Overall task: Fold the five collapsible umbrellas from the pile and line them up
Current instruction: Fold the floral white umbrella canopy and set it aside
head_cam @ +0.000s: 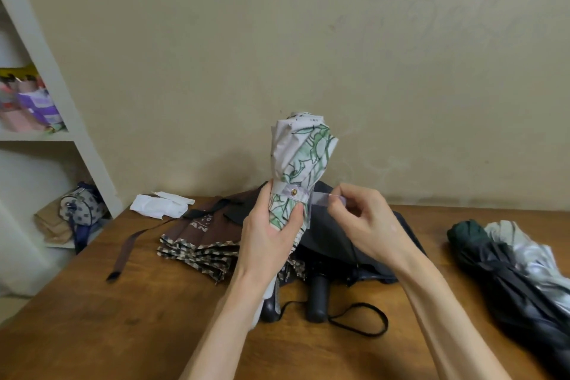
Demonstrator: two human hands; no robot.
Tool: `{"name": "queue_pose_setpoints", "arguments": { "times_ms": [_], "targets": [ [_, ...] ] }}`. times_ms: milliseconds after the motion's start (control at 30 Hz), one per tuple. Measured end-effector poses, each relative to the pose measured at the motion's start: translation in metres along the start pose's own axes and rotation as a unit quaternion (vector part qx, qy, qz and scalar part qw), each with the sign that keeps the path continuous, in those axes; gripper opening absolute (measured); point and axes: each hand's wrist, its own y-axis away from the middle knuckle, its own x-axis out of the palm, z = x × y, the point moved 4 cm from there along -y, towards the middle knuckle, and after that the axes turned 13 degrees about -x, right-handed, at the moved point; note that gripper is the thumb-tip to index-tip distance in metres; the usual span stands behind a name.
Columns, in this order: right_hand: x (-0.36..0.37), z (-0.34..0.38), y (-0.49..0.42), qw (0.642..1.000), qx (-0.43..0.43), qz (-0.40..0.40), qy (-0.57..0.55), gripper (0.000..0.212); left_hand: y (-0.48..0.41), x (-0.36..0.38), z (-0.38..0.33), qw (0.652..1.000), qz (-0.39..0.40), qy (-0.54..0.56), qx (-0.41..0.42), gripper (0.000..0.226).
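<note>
Hands over the desk: I keep the floral umbrella upright with my left grip curled round its lower half, thumb on the fabric. My right grip pinches the free end of the closing strap, just right of the floral umbrella. Below it to the left lies a brown umbrella, behind it a black umbrella, both loose. Well to its right, a dark rolled umbrella and a silver umbrella lie touching.

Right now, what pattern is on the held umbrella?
Umbrella: pale lilac-grey, green leaf print; head view.
</note>
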Motion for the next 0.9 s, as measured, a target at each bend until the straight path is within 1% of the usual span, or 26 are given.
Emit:
{"name": "queue_pose_setpoints", "arguments": {
  "times_ms": [133,267,333,467,567,633,767,900],
  "targets": [
    [0.010,0.011,-0.001,0.999,-0.020,0.037,-0.026,0.034,0.006,0.003,-0.003,0.997,-0.003,-0.079,0.026,0.055],
    [0.017,0.014,-0.004,0.999,-0.025,0.040,-0.023,0.034,0.011,0.005,-0.011,0.984,-0.036,-0.160,0.064,0.060],
    [0.018,0.015,-0.003,0.998,-0.018,0.043,-0.042,0.032,0.013,0.004,-0.013,0.981,-0.039,-0.177,0.072,0.064],
    [0.017,0.019,-0.001,0.991,0.016,0.080,-0.104,0.026,0.013,0.002,-0.010,0.979,-0.036,-0.184,0.074,0.067],
    [0.013,0.020,0.000,0.989,0.013,0.107,-0.104,0.022,0.012,0.001,-0.009,0.982,-0.040,-0.174,0.068,0.064],
    [0.012,0.019,0.001,0.988,0.014,0.106,-0.111,0.026,0.012,0.001,-0.008,0.982,-0.039,-0.174,0.067,0.064],
    [0.011,0.016,0.001,0.986,0.011,0.093,-0.140,0.015,0.011,0.001,-0.006,0.984,-0.038,-0.163,0.069,0.066],
    [0.011,0.019,0.001,0.983,0.005,0.086,-0.162,0.014,0.009,0.000,-0.004,0.987,-0.034,-0.142,0.062,0.064]
  ]
}}
